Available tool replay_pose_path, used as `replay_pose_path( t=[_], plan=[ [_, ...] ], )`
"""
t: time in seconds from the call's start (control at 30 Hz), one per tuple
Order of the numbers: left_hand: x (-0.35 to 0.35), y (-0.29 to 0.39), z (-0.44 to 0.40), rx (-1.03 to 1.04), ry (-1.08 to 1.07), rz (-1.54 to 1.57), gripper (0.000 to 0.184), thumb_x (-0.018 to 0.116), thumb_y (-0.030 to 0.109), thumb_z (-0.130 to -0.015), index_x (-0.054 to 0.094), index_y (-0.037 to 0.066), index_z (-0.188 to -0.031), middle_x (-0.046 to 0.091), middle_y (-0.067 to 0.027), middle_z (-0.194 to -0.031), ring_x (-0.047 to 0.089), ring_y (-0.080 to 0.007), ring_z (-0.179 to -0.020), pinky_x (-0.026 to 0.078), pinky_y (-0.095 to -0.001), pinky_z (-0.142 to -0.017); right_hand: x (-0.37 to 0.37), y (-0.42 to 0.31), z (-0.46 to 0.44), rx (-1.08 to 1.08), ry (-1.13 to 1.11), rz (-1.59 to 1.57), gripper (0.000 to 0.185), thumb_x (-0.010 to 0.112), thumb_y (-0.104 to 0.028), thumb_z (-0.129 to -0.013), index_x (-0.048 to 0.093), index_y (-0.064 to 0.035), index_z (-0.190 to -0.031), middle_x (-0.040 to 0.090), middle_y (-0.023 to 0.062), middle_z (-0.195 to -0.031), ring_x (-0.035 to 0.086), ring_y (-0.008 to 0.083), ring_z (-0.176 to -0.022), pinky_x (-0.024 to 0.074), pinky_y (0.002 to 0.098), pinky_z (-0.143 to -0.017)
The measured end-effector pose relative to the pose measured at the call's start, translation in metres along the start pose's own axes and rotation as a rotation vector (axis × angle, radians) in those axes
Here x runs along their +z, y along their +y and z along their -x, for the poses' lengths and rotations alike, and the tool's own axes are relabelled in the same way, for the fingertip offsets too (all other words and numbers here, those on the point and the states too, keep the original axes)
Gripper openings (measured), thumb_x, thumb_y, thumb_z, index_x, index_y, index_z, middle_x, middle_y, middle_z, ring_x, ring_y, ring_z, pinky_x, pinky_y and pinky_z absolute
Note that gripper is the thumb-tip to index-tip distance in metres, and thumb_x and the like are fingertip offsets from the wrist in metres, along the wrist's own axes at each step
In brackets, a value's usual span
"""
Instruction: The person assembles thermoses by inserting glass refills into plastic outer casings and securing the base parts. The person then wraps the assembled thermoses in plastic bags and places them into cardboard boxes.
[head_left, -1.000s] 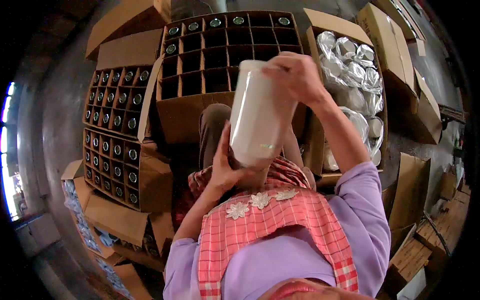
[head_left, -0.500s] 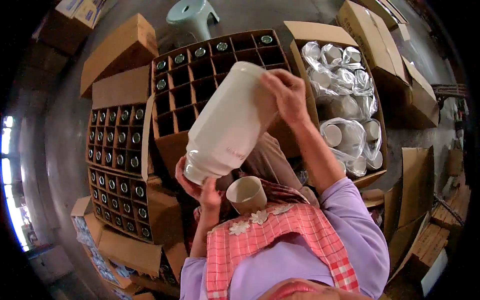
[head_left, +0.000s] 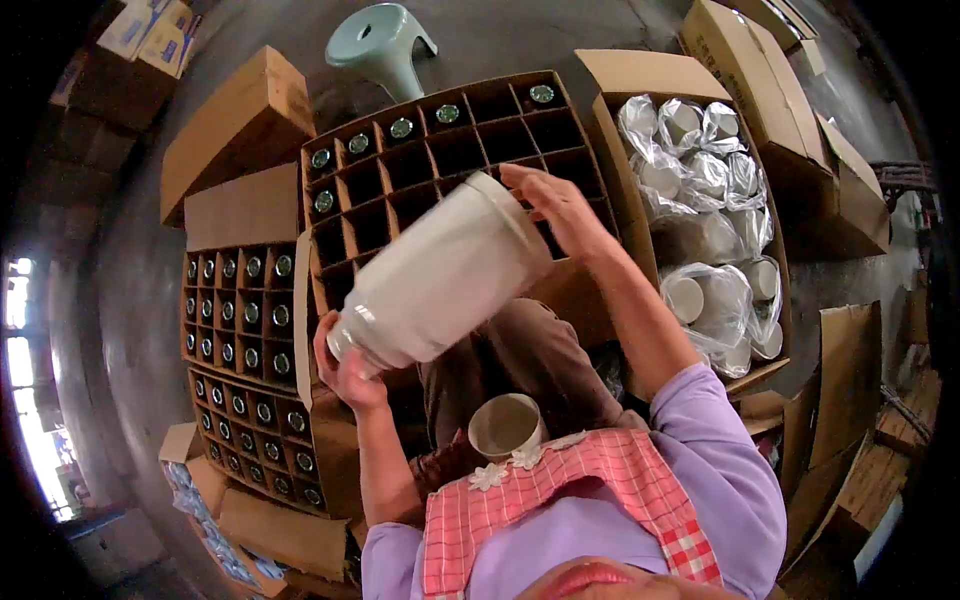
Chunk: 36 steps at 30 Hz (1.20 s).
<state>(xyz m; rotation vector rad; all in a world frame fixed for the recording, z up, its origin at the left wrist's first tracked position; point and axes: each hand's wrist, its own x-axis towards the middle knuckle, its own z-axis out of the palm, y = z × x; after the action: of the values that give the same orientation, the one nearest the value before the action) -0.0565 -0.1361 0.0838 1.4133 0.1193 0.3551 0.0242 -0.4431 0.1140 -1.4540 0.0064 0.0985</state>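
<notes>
A large white bottle (head_left: pixel 445 270) lies tilted across the air above my knees, its narrower neck end low on the left. My left hand (head_left: pixel 350 368) is closed round that neck. At the broad upper end, my right hand (head_left: pixel 565 215) has its fingers stretched out beside the rim; whether they touch it I cannot tell. A white cup-like container (head_left: pixel 507 427) sits in my lap against the checked apron (head_left: pixel 570 475), its round opening facing up. Behind the bottle stands a divided carton (head_left: pixel 520 205) with several round-topped bottles (head_left: pixel 401 128) along its far and left cells.
To the right, an open carton (head_left: pixel 770 370) holds white containers in clear plastic (head_left: pixel 715 235). Divided cartons (head_left: pixel 240 372) of capped bottles stand on the left. A pale green stool (head_left: pixel 385 45) is at the back, and more cardboard boxes (head_left: pixel 235 125) surround me.
The bottle has moved down and left and now lies flatter. My left hand has gone left with its neck. My right hand's fingers have come off the broad end and straightened.
</notes>
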Motion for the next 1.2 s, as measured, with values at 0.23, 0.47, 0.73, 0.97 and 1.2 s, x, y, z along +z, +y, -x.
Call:
replay_pose_path(
  t=[0.23, 0.47, 0.73, 0.97, 1.2],
  plan=[
    [0.002, -0.027, -0.022, 0.182, 0.013, -0.108, 0.059, 0.056, 0.031, -0.073, 0.047, -0.004, -0.119, 0.052, -0.0180, -0.111, 0.051, -0.0301, -0.102, 0.042, -0.0410, -0.089, 0.020, 0.029, -0.034, -0.106, 0.006, 0.187, 0.022, 0.058, 0.002, -0.081, 0.070, -0.0071, -0.096, 0.053, 0.0128, -0.126, 0.056, 0.0247, -0.106, 0.0462, 0.0324, -0.091],
    [-0.019, -0.077, -0.058, -0.808, 0.377, 0.238, 0.033, 0.034, 0.020, -0.089, 0.054, 0.003, -0.109, 0.054, -0.0127, -0.118, 0.056, -0.0281, -0.101, 0.047, -0.0429, -0.084, 0.027, 0.039, -0.036, -0.645, -0.290, 0.106, 0.035, 0.063, 0.014, -0.063, 0.069, -0.0092, -0.088, 0.053, 0.0114, -0.126, 0.049, 0.0224, -0.118, 0.0454, 0.0358, -0.093],
    [0.007, -0.077, -0.065, -0.265, 0.216, 0.002, 0.052, 0.047, 0.024, -0.076, 0.048, -0.002, -0.121, 0.052, -0.0174, -0.117, 0.051, -0.0316, -0.109, 0.042, -0.0409, -0.091, 0.015, 0.059, -0.070, -0.035, 0.014, -0.040, 0.064, 0.059, -0.043, -0.081, 0.045, -0.0010, -0.128, 0.052, 0.0159, -0.124, 0.052, 0.0241, -0.110, 0.0429, 0.0365, -0.090],
    [-0.008, -0.087, -0.073, -0.304, 0.183, 0.016, 0.053, 0.044, 0.027, -0.081, 0.044, -0.006, -0.122, 0.051, -0.0192, -0.118, 0.052, -0.0308, -0.106, 0.040, -0.0404, -0.093, 0.024, 0.098, -0.098, -0.020, 0.003, 0.116, 0.037, 0.066, -0.029, -0.079, 0.064, -0.0013, -0.104, 0.061, 0.0156, -0.105, 0.057, 0.0243, -0.098, 0.0458, 0.0315, -0.080],
    [-0.028, -0.117, -0.086, -1.033, 0.426, 0.238, 0.040, 0.030, 0.042, -0.086, 0.052, 0.017, -0.108, 0.058, -0.0040, -0.100, 0.057, -0.0277, -0.077, 0.035, -0.0413, -0.040, 0.020, 0.098, -0.111, -0.601, -0.230, 0.100, 0.030, 0.072, -0.004, -0.064, 0.067, -0.0062, -0.093, 0.064, 0.0076, -0.099, 0.058, 0.0247, -0.095, 0.0497, 0.0359, -0.078]
  ],
)
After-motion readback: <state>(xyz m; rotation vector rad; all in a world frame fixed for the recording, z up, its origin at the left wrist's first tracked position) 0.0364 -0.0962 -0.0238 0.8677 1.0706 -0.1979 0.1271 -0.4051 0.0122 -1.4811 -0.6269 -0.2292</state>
